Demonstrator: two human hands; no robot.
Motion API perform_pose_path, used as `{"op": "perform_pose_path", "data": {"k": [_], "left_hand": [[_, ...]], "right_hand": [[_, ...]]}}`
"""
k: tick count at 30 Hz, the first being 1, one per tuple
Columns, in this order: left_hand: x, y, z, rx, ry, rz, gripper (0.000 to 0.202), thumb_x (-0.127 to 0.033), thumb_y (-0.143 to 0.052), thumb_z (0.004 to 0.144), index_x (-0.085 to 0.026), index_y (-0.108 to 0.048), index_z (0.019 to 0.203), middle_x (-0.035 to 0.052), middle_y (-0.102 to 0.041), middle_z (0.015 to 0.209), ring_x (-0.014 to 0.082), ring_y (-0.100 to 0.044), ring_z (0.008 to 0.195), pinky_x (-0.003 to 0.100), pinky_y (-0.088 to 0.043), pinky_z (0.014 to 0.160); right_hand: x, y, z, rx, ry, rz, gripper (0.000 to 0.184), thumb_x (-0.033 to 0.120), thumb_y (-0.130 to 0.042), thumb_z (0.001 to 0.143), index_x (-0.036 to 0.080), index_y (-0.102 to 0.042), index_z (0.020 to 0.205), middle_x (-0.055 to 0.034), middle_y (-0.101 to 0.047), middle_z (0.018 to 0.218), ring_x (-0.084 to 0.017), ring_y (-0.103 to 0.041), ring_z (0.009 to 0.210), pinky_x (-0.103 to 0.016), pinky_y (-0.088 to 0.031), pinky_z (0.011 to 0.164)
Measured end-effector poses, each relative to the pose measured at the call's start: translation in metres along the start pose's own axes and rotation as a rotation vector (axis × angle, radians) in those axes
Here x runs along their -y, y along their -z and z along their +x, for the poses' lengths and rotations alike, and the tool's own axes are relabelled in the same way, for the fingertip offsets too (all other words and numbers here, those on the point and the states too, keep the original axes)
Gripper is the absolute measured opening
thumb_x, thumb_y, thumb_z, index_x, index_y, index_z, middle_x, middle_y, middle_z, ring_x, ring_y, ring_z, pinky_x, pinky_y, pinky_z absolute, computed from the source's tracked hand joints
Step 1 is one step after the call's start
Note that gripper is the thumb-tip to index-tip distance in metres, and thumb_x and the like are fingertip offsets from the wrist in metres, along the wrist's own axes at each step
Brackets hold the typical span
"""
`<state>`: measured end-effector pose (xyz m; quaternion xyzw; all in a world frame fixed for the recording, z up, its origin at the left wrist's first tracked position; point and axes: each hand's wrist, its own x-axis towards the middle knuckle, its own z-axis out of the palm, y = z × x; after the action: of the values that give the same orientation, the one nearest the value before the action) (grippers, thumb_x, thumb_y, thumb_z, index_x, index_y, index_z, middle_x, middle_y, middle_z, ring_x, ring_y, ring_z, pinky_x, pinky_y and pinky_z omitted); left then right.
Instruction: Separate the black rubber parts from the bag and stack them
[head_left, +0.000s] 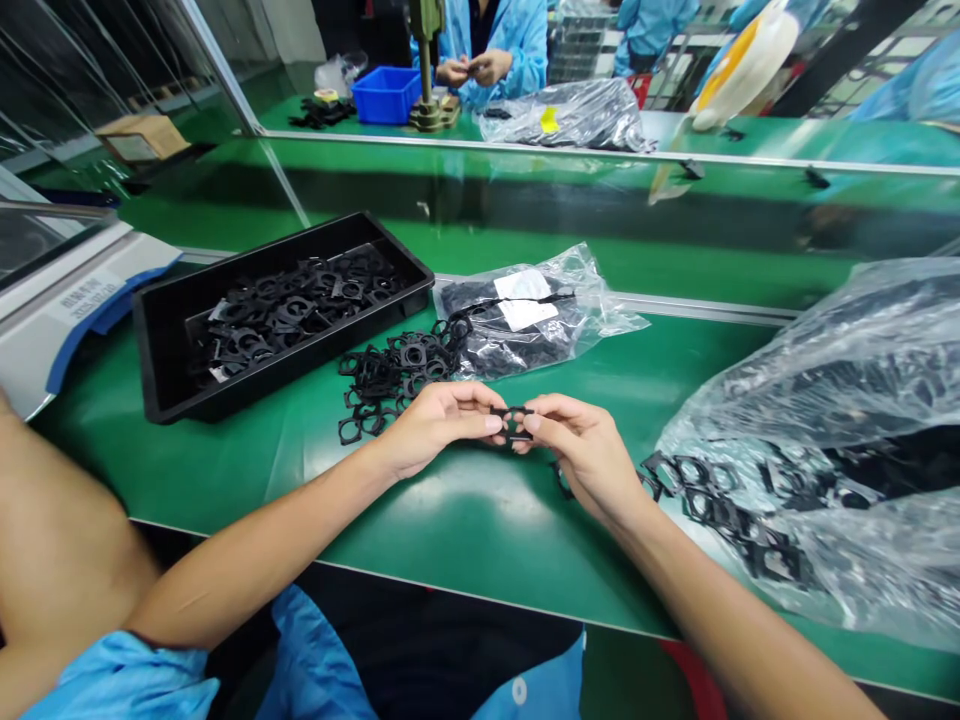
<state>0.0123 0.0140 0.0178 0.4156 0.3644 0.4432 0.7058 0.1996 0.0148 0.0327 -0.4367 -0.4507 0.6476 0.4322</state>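
Between my two hands is a small black plastic frame with a round opening, held up above the green table. My left hand pinches its left edge with thumb and fingertips. On the opposite edge, my right hand grips it the same way. Fingertips cover parts of the frame. Just behind my left hand lies a loose pile of similar black frames. Partly hidden by my right hand, another black frame rests on the table.
A black tray full of black parts stands at left. Behind the pile lies a clear bag with white labels. At right, a large plastic bag spills more frames. Beyond a rail, a co-worker's hands are near a blue bin.
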Motion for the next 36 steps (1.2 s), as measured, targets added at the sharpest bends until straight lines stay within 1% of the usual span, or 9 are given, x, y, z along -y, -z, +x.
{"op": "perform_pose_path", "data": {"k": [6,10,13,18,24,28,30,33,36], "left_hand": [[0.002,0.002,0.003,-0.106,-0.088,0.11,0.033,-0.034,-0.088,0.066,-0.012,-0.071,0.083,0.0025,-0.072,0.074,0.0144,-0.069,0.066,0.029,-0.058,0.071],[0.003,0.001,0.002,-0.068,-0.122,0.15,0.031,-0.036,-0.084,0.071,-0.013,-0.067,0.084,-0.0012,-0.066,0.067,0.012,-0.067,0.061,0.024,-0.056,0.065],[0.005,-0.001,0.001,-0.074,-0.142,0.178,0.028,-0.035,-0.08,0.077,-0.015,-0.064,0.086,-0.0022,-0.064,0.068,0.0109,-0.067,0.062,0.022,-0.054,0.063],[0.007,0.001,0.003,-0.084,-0.141,0.225,0.025,-0.033,-0.077,0.079,-0.015,-0.063,0.09,-0.0006,-0.067,0.075,0.0115,-0.069,0.067,0.021,-0.054,0.063],[0.004,0.004,0.002,0.008,-0.076,0.238,0.026,-0.032,-0.077,0.079,-0.015,-0.062,0.093,-0.0005,-0.067,0.069,0.013,-0.07,0.064,0.023,-0.053,0.062],[0.005,0.003,0.0,-0.001,-0.111,0.273,0.022,-0.028,-0.075,0.08,-0.015,-0.061,0.09,-0.0039,-0.062,0.062,0.0116,-0.067,0.06,0.022,-0.053,0.064],[0.008,0.001,0.0,-0.019,-0.153,0.295,0.019,-0.026,-0.074,0.081,-0.016,-0.061,0.089,-0.0039,-0.062,0.063,0.011,-0.067,0.061,0.022,-0.052,0.064],[0.012,-0.002,0.0,-0.081,-0.228,0.332,0.015,-0.025,-0.073,0.082,-0.016,-0.062,0.088,-0.0014,-0.066,0.072,0.0112,-0.068,0.069,0.022,-0.052,0.069],[0.014,-0.002,0.001,-0.13,-0.291,0.343,0.013,-0.023,-0.073,0.082,-0.016,-0.063,0.087,0.0018,-0.07,0.083,0.0126,-0.069,0.079,0.024,-0.053,0.076]], "right_hand": [[-0.001,0.001,0.001,-0.07,0.017,-0.067,0.031,0.042,-0.09,0.062,0.018,-0.077,0.077,-0.0018,-0.072,0.062,-0.017,-0.069,0.058,-0.031,-0.059,0.064],[-0.002,0.0,-0.001,-0.065,0.059,-0.112,0.032,0.043,-0.089,0.063,0.018,-0.077,0.078,-0.0017,-0.072,0.063,-0.018,-0.07,0.06,-0.032,-0.06,0.065],[-0.003,0.0,-0.001,-0.058,0.072,-0.121,0.033,0.044,-0.089,0.062,0.019,-0.077,0.079,-0.0015,-0.072,0.066,-0.018,-0.071,0.061,-0.032,-0.061,0.066],[-0.004,0.001,0.002,-0.076,0.094,-0.163,0.033,0.046,-0.088,0.063,0.018,-0.076,0.078,-0.0025,-0.074,0.071,-0.018,-0.071,0.064,-0.033,-0.062,0.069],[-0.004,0.002,0.001,-0.071,0.097,-0.187,0.033,0.046,-0.085,0.068,0.018,-0.076,0.082,-0.0016,-0.072,0.067,-0.017,-0.069,0.059,-0.031,-0.062,0.065],[-0.006,0.004,0.0,-0.014,0.175,-0.265,0.033,0.048,-0.081,0.075,0.017,-0.077,0.086,-0.0034,-0.072,0.072,-0.017,-0.069,0.06,-0.032,-0.062,0.063],[-0.007,0.005,0.0,-0.02,0.241,-0.296,0.031,0.048,-0.079,0.077,0.019,-0.078,0.087,-0.004,-0.072,0.078,-0.017,-0.069,0.062,-0.032,-0.062,0.064],[-0.008,0.006,-0.002,-0.043,0.352,-0.365,0.025,0.045,-0.077,0.08,0.021,-0.078,0.088,-0.004,-0.069,0.081,-0.016,-0.069,0.069,-0.031,-0.063,0.067],[-0.007,0.004,-0.004,-0.006,0.434,-0.417,0.022,0.039,-0.078,0.081,0.023,-0.078,0.096,-0.0045,-0.069,0.088,-0.017,-0.069,0.077,-0.031,-0.064,0.074]]}}
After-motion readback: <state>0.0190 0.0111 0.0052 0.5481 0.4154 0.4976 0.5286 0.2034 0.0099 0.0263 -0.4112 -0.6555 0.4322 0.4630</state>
